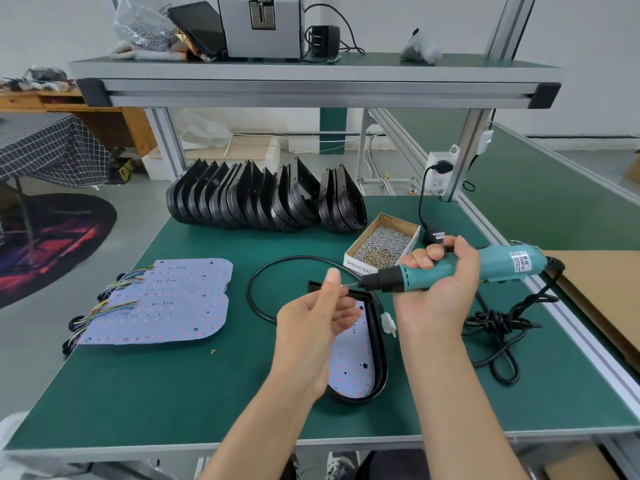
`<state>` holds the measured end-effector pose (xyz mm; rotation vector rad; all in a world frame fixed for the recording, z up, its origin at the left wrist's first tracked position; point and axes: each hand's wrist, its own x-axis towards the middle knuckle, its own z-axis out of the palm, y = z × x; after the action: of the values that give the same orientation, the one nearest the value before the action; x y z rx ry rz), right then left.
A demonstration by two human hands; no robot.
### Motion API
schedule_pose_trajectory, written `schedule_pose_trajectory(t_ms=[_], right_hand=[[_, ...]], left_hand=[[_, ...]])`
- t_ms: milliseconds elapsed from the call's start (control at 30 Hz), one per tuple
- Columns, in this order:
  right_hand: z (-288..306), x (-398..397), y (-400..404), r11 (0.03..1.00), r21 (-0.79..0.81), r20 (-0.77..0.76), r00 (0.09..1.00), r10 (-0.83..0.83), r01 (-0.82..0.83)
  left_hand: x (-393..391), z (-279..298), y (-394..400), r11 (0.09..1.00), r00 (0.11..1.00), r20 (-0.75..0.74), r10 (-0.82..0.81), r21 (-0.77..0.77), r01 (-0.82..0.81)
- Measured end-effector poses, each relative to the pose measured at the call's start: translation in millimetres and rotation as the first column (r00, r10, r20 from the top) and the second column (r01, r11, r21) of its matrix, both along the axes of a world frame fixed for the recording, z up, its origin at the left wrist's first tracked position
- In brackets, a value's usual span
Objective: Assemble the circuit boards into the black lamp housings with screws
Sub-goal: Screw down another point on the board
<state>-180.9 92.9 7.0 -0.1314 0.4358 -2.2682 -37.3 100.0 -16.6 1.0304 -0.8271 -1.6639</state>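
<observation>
My right hand [437,289] grips a teal electric screwdriver [460,270], held level with its black tip pointing left. My left hand [317,322] pinches a small screw [343,285] between thumb and forefinger, right at the driver's bit. Below both hands lies a black lamp housing [377,344] with a white circuit board [353,368] seated inside it. A stack of loose circuit boards [166,303] with coloured wires lies at the left. Several empty black housings [263,199] stand in a row at the back.
An open cardboard box of screws [382,245] sits right of centre on the green mat [173,393]. The driver's black cable [498,327] coils at the right; another black cable [263,282] with a white connector [388,322] loops near the housing. A shelf [311,84] overhangs.
</observation>
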Motion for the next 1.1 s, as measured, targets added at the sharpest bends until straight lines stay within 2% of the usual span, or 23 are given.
schedule_pose_trajectory(t_ms=[133,200,267,400,533,700,1100], right_hand=[[-2,-4,-2,1.0,0.007,-0.004,1.0,-0.005,0.005],[-4,-4,-3,1.0,0.027,-0.021,1.0,-0.015,0.015],[-7,-3,-5,0.997,0.07,-0.041,0.999,-0.026,0.029],[-17,6,-13,0.983,0.173,-0.091,0.995,-0.051,0.067],[-22,17,-25,0.963,0.249,-0.12,0.99,-0.073,0.101],[-29,21,-35,0.951,0.28,-0.187,0.979,-0.082,0.133],[-29,30,-35,0.954,0.27,-0.238,0.969,-0.062,0.127]], left_hand=[[19,-5,-10,0.99,0.988,0.055,0.141,-0.012,-0.141],[36,-11,-20,0.97,0.949,0.204,0.239,-0.089,-0.225],[53,-20,-28,0.958,0.87,0.404,0.283,-0.154,-0.241],[59,-35,-27,0.991,0.729,0.676,0.111,-0.134,-0.027],[38,-44,-26,0.98,0.586,0.81,-0.035,-0.087,0.179],[24,-55,-30,0.969,0.503,0.861,-0.081,-0.05,0.241],[20,-58,-30,0.976,0.57,0.82,-0.048,-0.082,0.2]])
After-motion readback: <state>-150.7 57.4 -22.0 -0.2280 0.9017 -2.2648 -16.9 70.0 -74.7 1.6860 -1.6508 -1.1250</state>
